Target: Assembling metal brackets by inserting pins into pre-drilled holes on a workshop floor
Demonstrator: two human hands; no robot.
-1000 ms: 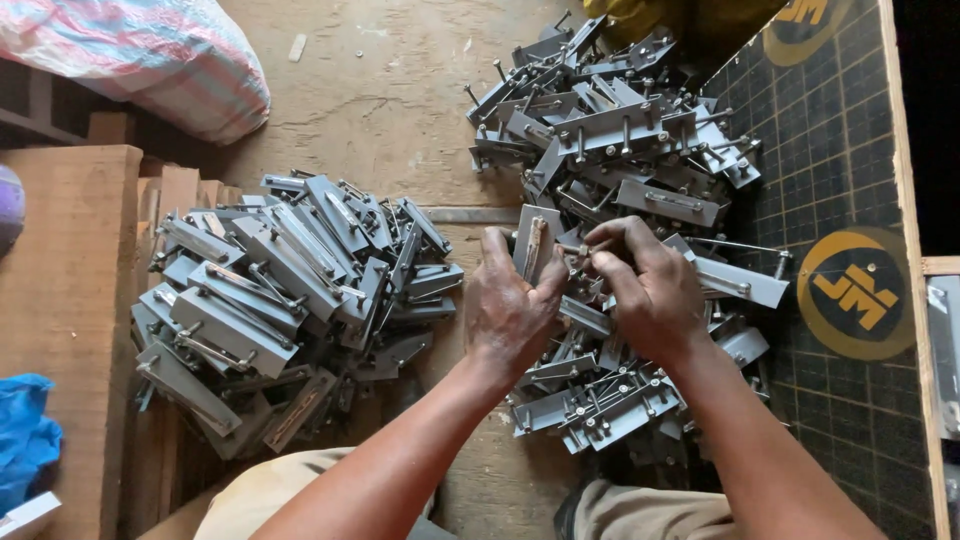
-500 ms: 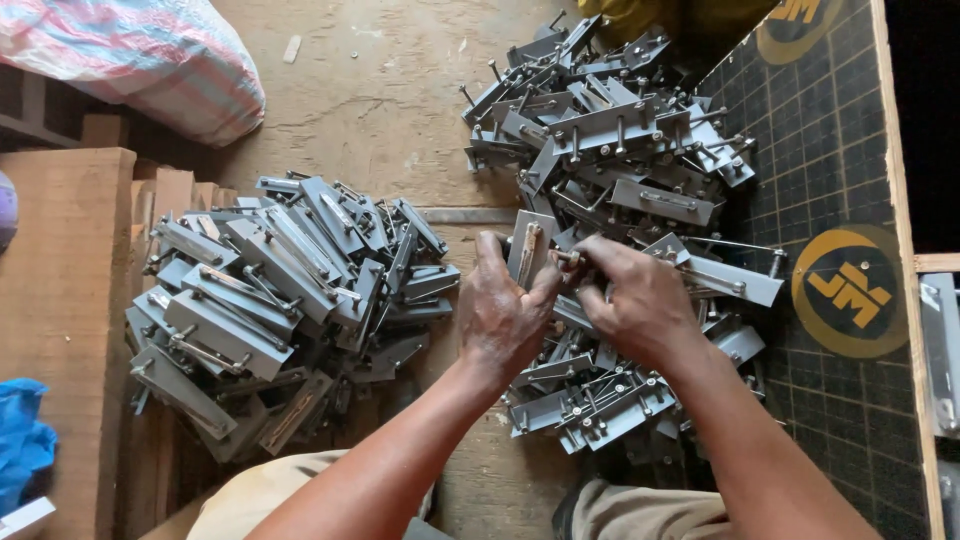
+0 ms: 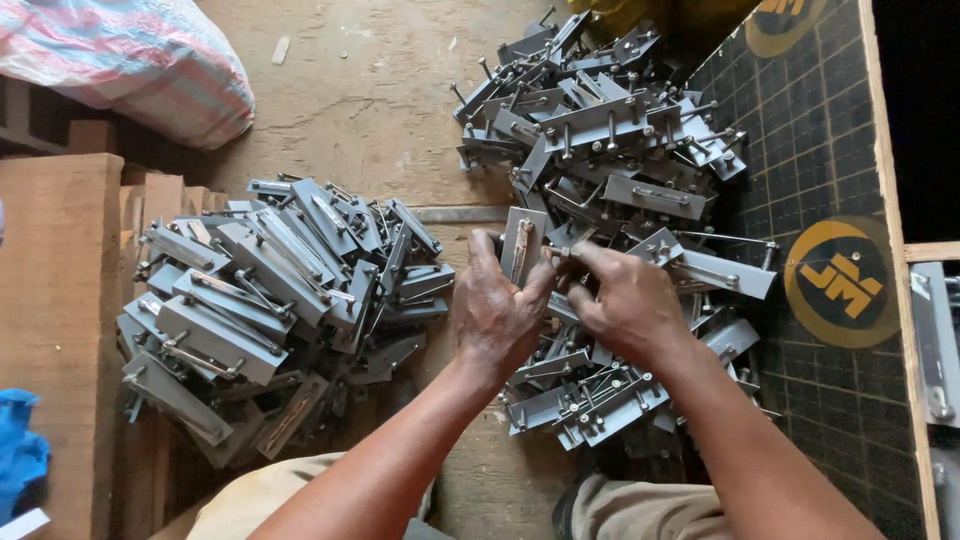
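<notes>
Upright, the grey metal bracket [image 3: 522, 243] sits pinched between both hands' fingers [image 3: 483, 262].

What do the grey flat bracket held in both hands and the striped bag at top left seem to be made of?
Grey flat bracket, gripped by left hand and right hand: looks like sheet metal, dull grey finish, thin hard edges and a rod fitting. Striped bag: probably woven plastic sacking, with a slight sheen and soft creases.

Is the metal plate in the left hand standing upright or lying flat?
Upright: the metal plate stands on end in the left hand, above the flat-lying pile.
</notes>
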